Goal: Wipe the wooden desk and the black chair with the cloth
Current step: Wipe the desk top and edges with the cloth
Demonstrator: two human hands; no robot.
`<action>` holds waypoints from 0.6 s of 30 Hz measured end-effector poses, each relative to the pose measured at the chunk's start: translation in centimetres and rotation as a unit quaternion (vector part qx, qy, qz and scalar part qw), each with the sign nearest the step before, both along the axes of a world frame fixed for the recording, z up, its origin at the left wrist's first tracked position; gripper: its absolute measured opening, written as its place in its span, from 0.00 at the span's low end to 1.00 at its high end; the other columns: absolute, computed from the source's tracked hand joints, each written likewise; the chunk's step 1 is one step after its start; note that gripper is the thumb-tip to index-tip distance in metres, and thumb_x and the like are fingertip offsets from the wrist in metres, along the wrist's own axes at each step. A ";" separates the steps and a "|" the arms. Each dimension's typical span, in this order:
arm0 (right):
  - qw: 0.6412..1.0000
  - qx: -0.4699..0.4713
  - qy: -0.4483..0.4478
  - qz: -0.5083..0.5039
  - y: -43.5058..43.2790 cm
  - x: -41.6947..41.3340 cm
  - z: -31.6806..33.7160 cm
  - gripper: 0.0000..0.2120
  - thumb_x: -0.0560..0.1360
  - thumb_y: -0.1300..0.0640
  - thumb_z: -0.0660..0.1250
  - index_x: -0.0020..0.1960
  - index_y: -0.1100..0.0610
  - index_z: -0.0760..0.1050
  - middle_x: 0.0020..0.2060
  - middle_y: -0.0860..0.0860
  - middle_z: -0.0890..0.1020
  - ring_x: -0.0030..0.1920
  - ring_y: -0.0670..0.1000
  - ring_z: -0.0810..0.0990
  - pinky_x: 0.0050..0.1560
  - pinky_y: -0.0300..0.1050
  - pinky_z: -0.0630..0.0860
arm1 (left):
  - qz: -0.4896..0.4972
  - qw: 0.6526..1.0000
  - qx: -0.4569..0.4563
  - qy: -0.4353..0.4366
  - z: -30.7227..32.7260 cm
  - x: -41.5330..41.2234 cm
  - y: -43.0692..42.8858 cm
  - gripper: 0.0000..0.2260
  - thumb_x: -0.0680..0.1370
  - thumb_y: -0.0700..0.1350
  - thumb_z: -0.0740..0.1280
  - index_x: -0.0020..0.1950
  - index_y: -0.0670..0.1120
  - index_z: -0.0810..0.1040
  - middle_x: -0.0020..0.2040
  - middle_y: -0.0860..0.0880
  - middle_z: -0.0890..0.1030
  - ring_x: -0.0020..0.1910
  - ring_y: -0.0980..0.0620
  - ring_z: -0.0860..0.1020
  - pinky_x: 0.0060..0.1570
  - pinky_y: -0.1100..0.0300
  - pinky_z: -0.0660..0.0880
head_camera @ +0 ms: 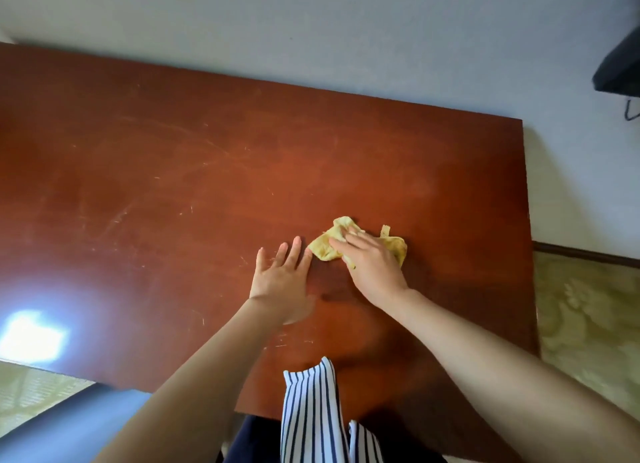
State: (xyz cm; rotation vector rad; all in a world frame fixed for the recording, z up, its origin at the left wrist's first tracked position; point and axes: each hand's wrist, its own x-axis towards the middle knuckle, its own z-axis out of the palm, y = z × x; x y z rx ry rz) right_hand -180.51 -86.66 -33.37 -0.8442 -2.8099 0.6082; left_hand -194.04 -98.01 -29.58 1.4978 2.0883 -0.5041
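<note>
Partly, the wooden desk (173, 151) was lost at its near left under a white glare (31, 336); a grey-blue shape (69, 424) below that was cut off by the frame and hard to name; at the far right a black object (620, 68) was also cropped, with too little showing to identify it; the left hand (282, 277) lay flat on the desk, fingers spread, just left of the yellow cloth (323, 247); the right hand (375, 267) pressed the cloth down with straight fingers, hiding its middle, on the desk's near right part.
</note>
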 end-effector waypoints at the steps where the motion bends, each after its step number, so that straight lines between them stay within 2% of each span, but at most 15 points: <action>1: 1.000 -0.003 0.006 0.009 -0.7 0.7 0.1 0.22 0.73 0.70 0.65 0.65 0.56 0.75 0.63 0.55 0.77 0.67 0.57 0.71 0.67 0.51 0.67 | -0.002 1.000 -0.004 -0.005 0.0 -0.2 0.0 0.34 0.80 0.60 0.52 0.78 0.49 0.38 0.78 0.48 0.37 0.77 0.47 0.42 0.72 0.40 0.39; 3: 1.000 0.002 0.020 0.016 -2.4 2.3 0.3 0.21 0.72 0.71 0.67 0.62 0.57 0.77 0.60 0.55 0.79 0.65 0.57 0.74 0.66 0.51 0.68 | -0.011 1.000 -0.005 -0.004 -0.1 -0.6 -0.1 0.33 0.80 0.59 0.52 0.78 0.50 0.38 0.78 0.49 0.37 0.77 0.49 0.42 0.72 0.40 0.40; 7: 0.999 0.020 0.025 0.017 -5.3 6.2 0.5 0.21 0.70 0.71 0.70 0.60 0.58 0.79 0.60 0.54 0.80 0.64 0.56 0.75 0.63 0.54 0.73 | -0.015 1.000 0.018 0.007 -0.5 -0.5 -0.4 0.38 0.75 0.68 0.49 0.78 0.51 0.40 0.78 0.50 0.39 0.77 0.50 0.44 0.70 0.39 0.36; 10: 0.997 0.070 0.011 -0.007 -5.7 9.0 0.9 0.21 0.67 0.71 0.72 0.58 0.57 0.80 0.57 0.54 0.81 0.61 0.55 0.78 0.58 0.56 0.76 | -0.028 0.999 0.033 0.029 -0.9 -0.3 -0.8 0.40 0.74 0.69 0.51 0.78 0.50 0.40 0.78 0.49 0.40 0.77 0.50 0.45 0.71 0.39 0.36; 12: 0.993 0.095 0.006 -0.067 -5.5 10.7 1.0 0.20 0.67 0.70 0.74 0.56 0.57 0.81 0.54 0.55 0.83 0.57 0.56 0.80 0.54 0.58 0.78 | -0.043 0.997 0.046 0.046 -1.2 -0.2 -0.9 0.40 0.74 0.69 0.50 0.78 0.49 0.40 0.79 0.48 0.41 0.77 0.48 0.46 0.71 0.39 0.37; 14: 0.986 0.085 -0.017 -0.142 -4.9 12.2 1.1 0.19 0.69 0.68 0.73 0.58 0.57 0.80 0.56 0.57 0.82 0.56 0.59 0.80 0.52 0.59 0.79 | -0.050 0.996 0.056 0.055 -1.3 -0.2 -1.1 0.41 0.74 0.70 0.49 0.78 0.49 0.40 0.79 0.48 0.41 0.77 0.48 0.46 0.71 0.39 0.38; 18: 0.956 0.022 -0.100 -0.277 -1.9 13.6 1.1 0.19 0.78 0.59 0.64 0.68 0.50 0.72 0.67 0.53 0.73 0.67 0.56 0.72 0.60 0.55 0.75 | -0.006 0.998 0.056 0.002 -1.4 -0.5 -0.9 0.40 0.74 0.71 0.50 0.78 0.52 0.42 0.78 0.51 0.41 0.77 0.51 0.44 0.69 0.36 0.36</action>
